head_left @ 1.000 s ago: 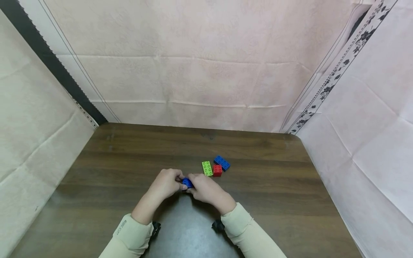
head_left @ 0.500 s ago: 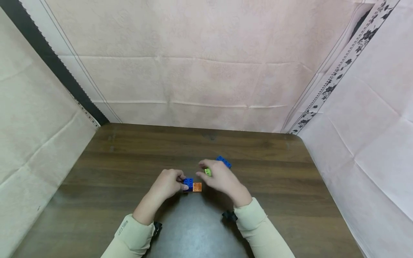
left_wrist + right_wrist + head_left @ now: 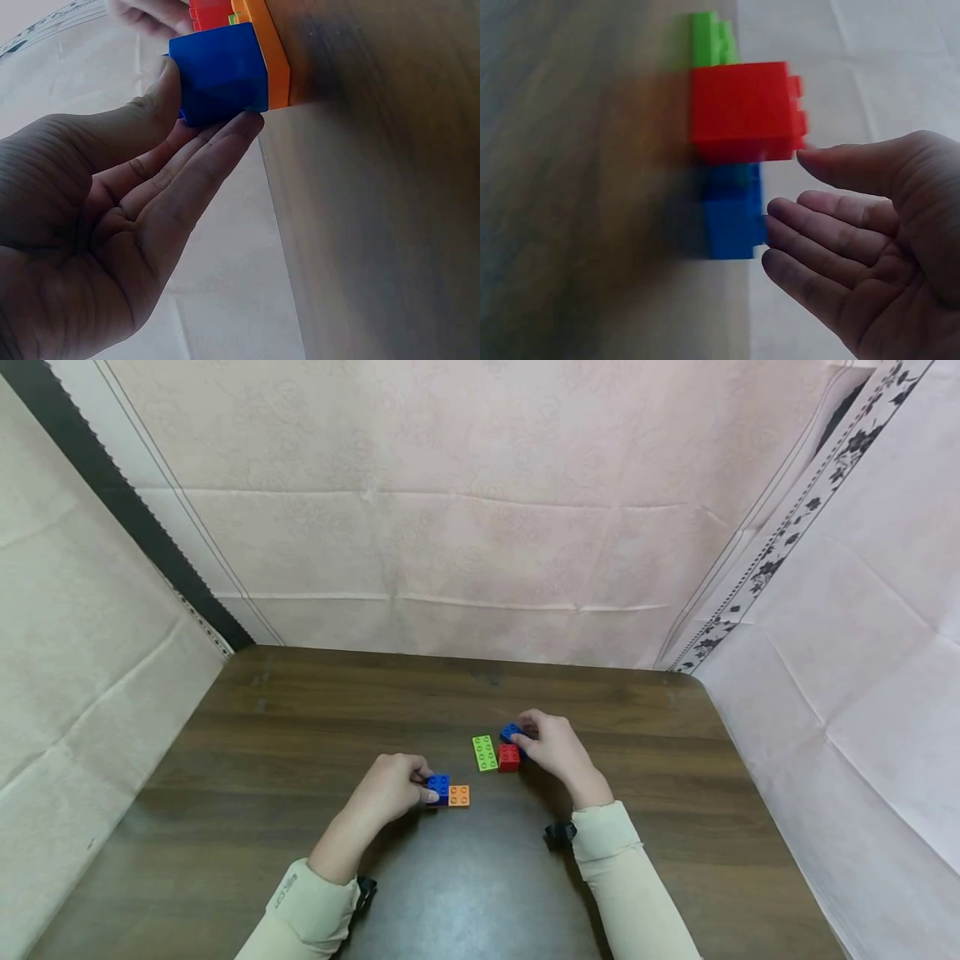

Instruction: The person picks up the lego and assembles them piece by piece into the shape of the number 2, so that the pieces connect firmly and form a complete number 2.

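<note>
My left hand (image 3: 386, 789) pinches a blue toy brick (image 3: 438, 787) between thumb and fingers. That brick sits on an orange brick (image 3: 459, 796), whose studded right part sticks out from under it. My right hand (image 3: 558, 745) is over a second blue brick (image 3: 509, 732) farther back, partly covering it. In the right wrist view its fingers are spread, close to the blue brick (image 3: 733, 225), and the thumb tip is by the studs of a red brick (image 3: 742, 109). A flat lime-green brick (image 3: 485, 753) lies left of the red one.
The brown wooden table (image 3: 337, 710) carries all the bricks. Pale cloth (image 3: 465, 527) hangs beyond its far edge and along both sides. Each wrist wears a black strap-on device, such as the right wrist device (image 3: 559, 835).
My right hand has left the held blue brick and travelled right and away, over the green and red bricks, to the far blue brick. The orange brick has come into view. My left hand stays put.
</note>
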{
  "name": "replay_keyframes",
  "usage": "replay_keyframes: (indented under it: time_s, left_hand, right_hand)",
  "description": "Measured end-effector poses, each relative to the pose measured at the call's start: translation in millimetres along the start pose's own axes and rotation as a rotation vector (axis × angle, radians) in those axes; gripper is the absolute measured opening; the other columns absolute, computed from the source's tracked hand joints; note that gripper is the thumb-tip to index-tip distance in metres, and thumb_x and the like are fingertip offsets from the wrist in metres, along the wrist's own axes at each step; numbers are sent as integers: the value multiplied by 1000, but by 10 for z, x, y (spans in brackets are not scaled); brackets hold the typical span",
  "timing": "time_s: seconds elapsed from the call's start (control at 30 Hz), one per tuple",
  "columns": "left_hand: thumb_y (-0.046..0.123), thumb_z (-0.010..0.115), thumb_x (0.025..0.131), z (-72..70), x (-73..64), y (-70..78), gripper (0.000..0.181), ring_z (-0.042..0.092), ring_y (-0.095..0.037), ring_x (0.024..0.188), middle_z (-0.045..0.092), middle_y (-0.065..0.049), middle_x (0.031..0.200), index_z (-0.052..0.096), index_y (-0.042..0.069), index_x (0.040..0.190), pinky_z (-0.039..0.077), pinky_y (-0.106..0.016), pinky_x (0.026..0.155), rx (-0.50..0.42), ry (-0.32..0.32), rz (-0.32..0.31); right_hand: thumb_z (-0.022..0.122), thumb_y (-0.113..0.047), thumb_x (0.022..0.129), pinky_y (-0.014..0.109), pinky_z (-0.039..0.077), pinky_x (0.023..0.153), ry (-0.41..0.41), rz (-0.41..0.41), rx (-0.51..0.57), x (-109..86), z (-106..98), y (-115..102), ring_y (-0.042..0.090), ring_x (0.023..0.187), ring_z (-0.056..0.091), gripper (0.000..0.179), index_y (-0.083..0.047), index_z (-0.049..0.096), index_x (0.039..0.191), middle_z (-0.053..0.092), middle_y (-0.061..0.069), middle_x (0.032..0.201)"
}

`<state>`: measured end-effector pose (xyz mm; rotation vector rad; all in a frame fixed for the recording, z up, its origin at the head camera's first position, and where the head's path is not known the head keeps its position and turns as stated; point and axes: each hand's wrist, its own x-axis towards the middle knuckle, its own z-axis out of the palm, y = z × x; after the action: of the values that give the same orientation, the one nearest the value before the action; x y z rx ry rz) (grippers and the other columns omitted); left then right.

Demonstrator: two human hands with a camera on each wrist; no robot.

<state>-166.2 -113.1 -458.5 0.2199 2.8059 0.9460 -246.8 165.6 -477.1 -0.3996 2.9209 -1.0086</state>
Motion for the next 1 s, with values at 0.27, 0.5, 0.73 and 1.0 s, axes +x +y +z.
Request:
replay_keyframes:
  time_s: [0.27,0.5,0.73,1.0]
  left_hand:
    - [16,86,80,5,-3,-8,20,64,-15,81,71,1,86,75,11,96,55,-38,76,-7,-6,-1]
    - [16,86,80,9,-2,-7,19,64,-14,80,71,1,85,75,11,95,54,-38,76,-3,-3,-6]
    - [15,86,80,4,-6,-14,18,63,-14,80,71,2,84,75,12,94,54,-38,75,-11,-2,-1]
    - [18,86,80,-1,-6,-4,19,64,-14,80,71,0,86,75,12,94,54,-38,75,-4,-1,-11]
  right_hand:
    - [71,-23,96,47,51,96,-41,43,-20,33,52,93,27,111,66,33,-6,67,123,69,12,121]
    - [71,-20,95,47,51,97,-64,52,-35,41,71,115,28,113,64,33,-6,66,125,68,13,123]
    - [72,-16,93,49,51,97,-71,42,-66,49,107,126,29,114,63,37,-5,64,128,66,14,126]
    - [73,-13,92,50,48,100,-69,24,-103,31,133,122,30,117,61,42,-3,62,131,63,15,130]
